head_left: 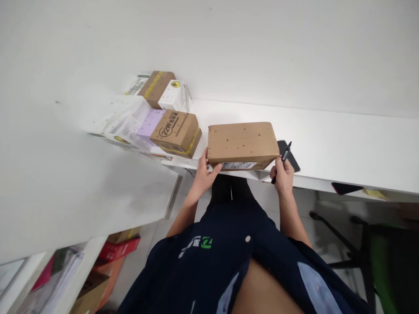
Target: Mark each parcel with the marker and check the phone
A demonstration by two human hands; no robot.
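A brown cardboard box [242, 140] with small dark dots on top rests at the front edge of the white desk, and a white label [238, 165] shows on its near side. At its left near corner, my left hand [206, 174] grips it with the thumb against the near side and the fingers along the left end. My right hand [283, 175] is closed around a black marker [286, 151], which points up and away. The right fingertips touch the box's right near corner. Partly behind the marker lies a dark flat phone-like object [293, 161].
To the left stand a smaller brown carton [176, 131] with yellow tape, a lilac box [149, 124], a taped carton [157, 87] and a white box [173, 96]. A wall bounds the desk [343, 148]. A chair [363, 244] stands lower right.
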